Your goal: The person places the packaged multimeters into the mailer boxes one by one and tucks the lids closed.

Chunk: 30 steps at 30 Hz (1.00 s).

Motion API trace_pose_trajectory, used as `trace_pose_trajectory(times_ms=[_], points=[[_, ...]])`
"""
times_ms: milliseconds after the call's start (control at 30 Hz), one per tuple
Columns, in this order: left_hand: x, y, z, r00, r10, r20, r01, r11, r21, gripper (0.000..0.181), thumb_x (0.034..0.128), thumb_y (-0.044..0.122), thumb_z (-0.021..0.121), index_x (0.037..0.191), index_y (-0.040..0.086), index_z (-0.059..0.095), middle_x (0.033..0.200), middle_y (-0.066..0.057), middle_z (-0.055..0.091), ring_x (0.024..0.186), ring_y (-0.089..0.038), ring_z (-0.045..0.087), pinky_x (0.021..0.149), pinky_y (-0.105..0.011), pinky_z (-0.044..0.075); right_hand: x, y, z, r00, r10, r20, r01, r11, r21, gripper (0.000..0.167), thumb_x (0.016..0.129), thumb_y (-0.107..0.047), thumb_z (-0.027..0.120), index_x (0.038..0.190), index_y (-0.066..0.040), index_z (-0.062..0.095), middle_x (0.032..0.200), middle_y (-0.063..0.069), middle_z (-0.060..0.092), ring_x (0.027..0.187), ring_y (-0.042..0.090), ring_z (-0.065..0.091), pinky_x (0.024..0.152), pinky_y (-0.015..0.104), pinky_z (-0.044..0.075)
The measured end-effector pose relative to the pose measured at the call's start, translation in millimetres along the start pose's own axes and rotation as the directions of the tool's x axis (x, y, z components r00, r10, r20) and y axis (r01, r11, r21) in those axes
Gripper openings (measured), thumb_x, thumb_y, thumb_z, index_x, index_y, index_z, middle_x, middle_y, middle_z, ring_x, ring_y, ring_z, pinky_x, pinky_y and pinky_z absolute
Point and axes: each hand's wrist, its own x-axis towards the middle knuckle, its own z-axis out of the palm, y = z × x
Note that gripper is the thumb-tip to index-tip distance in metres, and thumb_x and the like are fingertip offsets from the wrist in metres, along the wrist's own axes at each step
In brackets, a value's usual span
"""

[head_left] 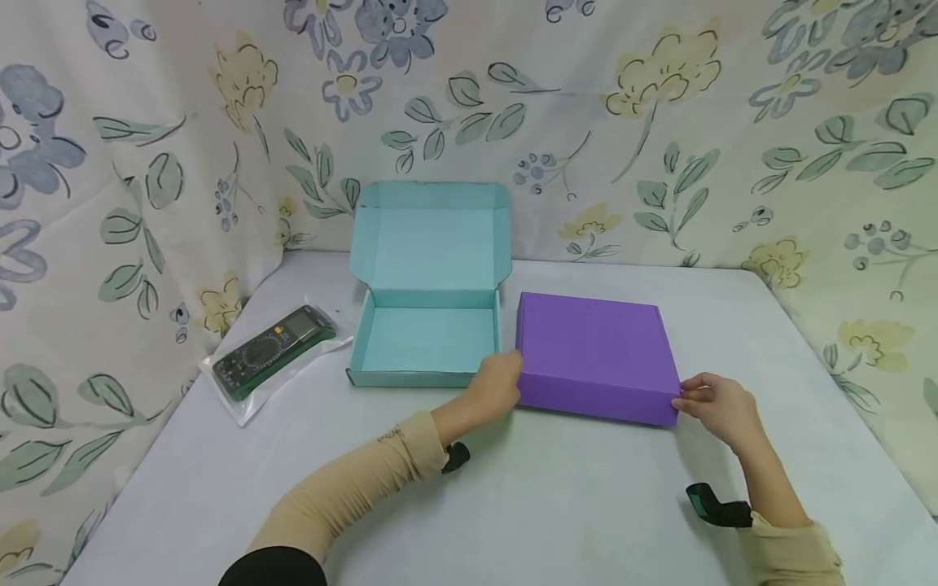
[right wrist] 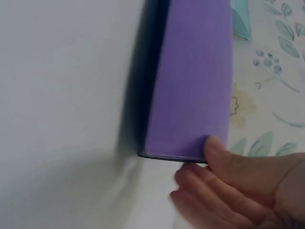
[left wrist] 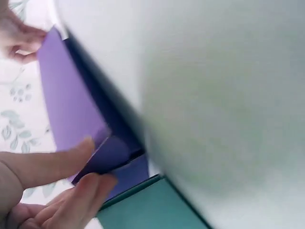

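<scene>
A purple cardboard box (head_left: 597, 350) lies on the table with its lid down. At its left side, my left hand (head_left: 500, 382) pinches the edge near the front corner, thumb on the purple face and fingers curled under the edge in the left wrist view. My right hand (head_left: 720, 407) pinches the opposite front corner between thumb and fingers, as the right wrist view also shows. To the left stands a teal box (head_left: 432, 325), its lid raised and its inside bare. The left hand is close to the teal box's front right corner.
On the table's left side lies a dark multimeter (head_left: 274, 350) in a clear plastic bag. The white table (head_left: 586, 505) stretches in front of the boxes. A floral cloth (head_left: 550, 130) hangs behind and along both sides.
</scene>
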Motion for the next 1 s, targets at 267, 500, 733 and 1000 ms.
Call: trace_pose_trajectory(times_ms=[267, 500, 733, 1000], points=[[13.1, 6.8, -2.3, 0.968, -0.200, 0.148, 0.223, 0.963, -0.153, 0.038, 0.0736, -0.004, 0.081, 0.102, -0.008, 0.056, 0.091, -0.017, 0.063, 0.074, -0.020, 0.054, 0.063, -0.027, 0.051, 16.0, 10, -11, 0.958, -0.086, 0.273, 0.048, 0.988, 0.145, 0.076, 0.089, -0.010, 0.069, 0.140, 0.024, 0.024, 0.140, 0.042, 0.033, 0.127, 0.054, 0.038, 0.095, 0.040, 0.050], [14.9, 6.8, 4.6, 0.961, -0.224, 0.162, 0.252, 0.951, -0.180, 0.058, 0.0844, -0.014, 0.058, 0.137, -0.019, 0.033, 0.094, -0.023, 0.063, 0.064, -0.018, 0.046, 0.058, -0.027, 0.047, 28.2, 18, -10, 0.926, -0.129, 0.356, 0.022, 0.957, 0.291, 0.083, 0.088, -0.002, 0.068, 0.142, 0.025, 0.011, 0.143, 0.045, 0.020, 0.130, 0.056, 0.029, 0.090, 0.023, 0.050], [17.8, 8.4, 7.2, 0.955, -0.243, 0.169, 0.268, 0.952, -0.148, 0.073, 0.0844, -0.015, 0.056, 0.144, -0.021, 0.014, 0.060, -0.006, 0.044, 0.049, -0.014, 0.038, 0.042, -0.020, 0.032, 32.2, 19, -9, 0.918, -0.100, 0.384, -0.031, 0.947, 0.321, 0.089, 0.085, 0.001, 0.070, 0.143, 0.023, 0.006, 0.145, 0.045, 0.016, 0.132, 0.055, 0.026, 0.095, 0.030, 0.048], [17.4, 8.0, 12.3, 0.968, -0.194, 0.161, 0.217, 0.967, -0.136, 0.072, 0.0813, -0.017, 0.058, 0.140, -0.023, 0.016, 0.057, -0.002, 0.039, 0.045, -0.012, 0.035, 0.039, -0.019, 0.029, 33.5, 19, -7, 0.911, -0.099, 0.401, -0.033, 0.951, 0.308, 0.090, 0.083, 0.003, 0.071, 0.142, 0.024, 0.007, 0.144, 0.044, 0.018, 0.132, 0.054, 0.027, 0.100, 0.038, 0.043]])
